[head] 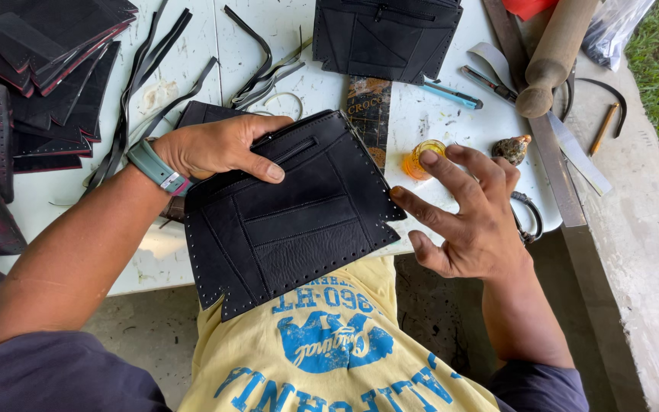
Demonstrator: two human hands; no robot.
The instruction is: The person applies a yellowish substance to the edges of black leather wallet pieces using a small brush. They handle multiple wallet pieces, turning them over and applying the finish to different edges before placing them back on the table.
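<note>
White worktable [192, 46] scuffed with glue, its near edge carrying a black stitched leather panel with pockets and a zip [291, 217] that overhangs toward the lap. Left hand [219, 145] presses flat on the panel's top left corner, fingers together. Right hand [470, 214], spread and holding nothing, touches the panel's right edge beside a small amber glue pot [423, 159]. Looks like smoothing or checking; gluing would need the pot reached first.

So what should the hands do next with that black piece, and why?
Probably the right hand should dip a finger into the little orange cup. Its fingers hover open right beside the cup, touching neither it nor the black leather panel, while the left hand presses the panel flat on the white table.
</note>
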